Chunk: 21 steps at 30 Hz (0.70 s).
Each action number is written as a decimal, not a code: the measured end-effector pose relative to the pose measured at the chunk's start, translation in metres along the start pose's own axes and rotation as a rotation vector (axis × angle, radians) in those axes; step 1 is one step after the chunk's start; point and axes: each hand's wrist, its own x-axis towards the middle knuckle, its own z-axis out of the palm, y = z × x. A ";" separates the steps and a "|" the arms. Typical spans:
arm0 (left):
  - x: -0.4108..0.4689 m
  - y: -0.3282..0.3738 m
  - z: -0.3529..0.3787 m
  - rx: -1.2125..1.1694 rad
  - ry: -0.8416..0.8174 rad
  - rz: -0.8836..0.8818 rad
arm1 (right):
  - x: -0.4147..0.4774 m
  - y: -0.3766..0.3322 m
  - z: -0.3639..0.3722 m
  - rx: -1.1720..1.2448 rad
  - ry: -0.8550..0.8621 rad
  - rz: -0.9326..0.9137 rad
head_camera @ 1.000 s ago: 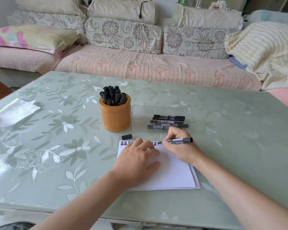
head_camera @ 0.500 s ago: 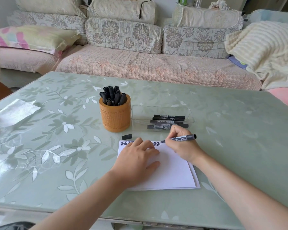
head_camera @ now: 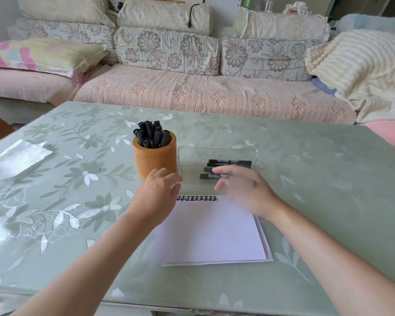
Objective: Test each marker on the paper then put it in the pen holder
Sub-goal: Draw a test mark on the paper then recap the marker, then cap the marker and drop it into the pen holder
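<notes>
Markers, loose [head_camera: 229, 162]: a few black ones lie on their sides in the clear tray [head_camera: 258, 156], just right of the pen holder. The right fingers cover part of the nearest ones.
Markers, stored [head_camera: 151, 135]: a bunch of capped black ones stands upright in the pen holder [head_camera: 155, 160], an orange-brown cylinder on the table [head_camera: 306, 201].
Paper [head_camera: 212, 231]: white sheets stacked nearest to me, in front of the holder and tray. A row of dark test marks [head_camera: 197, 198] runs along the far edge.
Left hand [head_camera: 156, 197]: it reaches forward over the paper's far left corner, with the fingertips at the foot of the pen holder. The fingers are loosely extended and I see nothing in them.
Right hand [head_camera: 246, 192]: raised over the paper's far right corner, at the near edge of the tray, and blurred. The fingers look spread. A small dark spot shows on the hand, but I cannot tell whether a marker is held or the grip is empty.
Head view, surroundings: a shiny clear sheet [head_camera: 18, 156] lies at the table's left edge. The sofa [head_camera: 192, 92] behind the table carries floral cushions, a pillow [head_camera: 46, 54] at left and a cream blanket [head_camera: 360, 65] at right.
</notes>
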 end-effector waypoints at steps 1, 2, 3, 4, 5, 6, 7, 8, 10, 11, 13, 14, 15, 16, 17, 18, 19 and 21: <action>0.001 -0.003 0.000 0.019 -0.025 -0.045 | 0.000 0.000 -0.001 0.007 -0.037 0.007; 0.003 -0.006 0.000 0.039 -0.058 -0.088 | 0.000 0.000 0.000 0.031 -0.074 0.020; 0.003 -0.006 0.000 0.059 -0.096 -0.118 | 0.000 0.000 0.000 0.076 -0.102 0.044; 0.004 -0.006 0.000 0.072 -0.127 -0.132 | 0.000 -0.001 0.001 0.119 -0.123 0.074; 0.005 -0.006 0.000 0.078 -0.148 -0.132 | 0.000 -0.003 0.002 0.148 -0.134 0.104; 0.007 -0.005 0.000 0.079 -0.164 -0.129 | 0.000 -0.004 0.003 0.165 -0.142 0.128; 0.008 -0.005 0.000 0.079 -0.178 -0.127 | -0.001 -0.006 0.003 0.171 -0.149 0.142; 0.009 -0.004 -0.001 0.082 -0.193 -0.130 | -0.001 -0.008 0.004 0.161 -0.155 0.144; 0.012 -0.005 -0.001 0.098 -0.219 -0.129 | -0.002 -0.010 0.005 0.099 -0.157 0.124; 0.013 -0.005 -0.002 0.097 -0.223 -0.129 | -0.002 -0.011 0.006 0.066 -0.151 0.106; 0.014 -0.004 -0.003 0.058 -0.192 -0.128 | -0.002 -0.012 0.006 -0.011 -0.123 0.085; 0.013 -0.002 -0.004 0.024 -0.148 -0.112 | -0.002 -0.012 0.005 -0.041 -0.102 0.085; 0.012 0.001 -0.006 -0.011 -0.094 -0.088 | -0.001 -0.011 0.006 -0.066 -0.076 0.084; 0.012 0.005 -0.009 -0.043 -0.046 -0.068 | 0.000 -0.010 0.006 -0.097 -0.042 0.072; 0.011 0.009 -0.012 -0.074 -0.011 -0.059 | 0.002 -0.008 0.006 -0.130 -0.004 0.060; 0.010 0.012 -0.014 -0.107 0.012 -0.055 | 0.003 -0.006 0.006 -0.159 0.032 0.051; 0.009 0.014 -0.015 -0.143 0.018 -0.053 | 0.004 -0.006 0.006 -0.177 0.065 0.046; 0.009 0.016 -0.016 -0.208 0.002 -0.048 | 0.004 -0.004 0.005 -0.254 0.117 0.037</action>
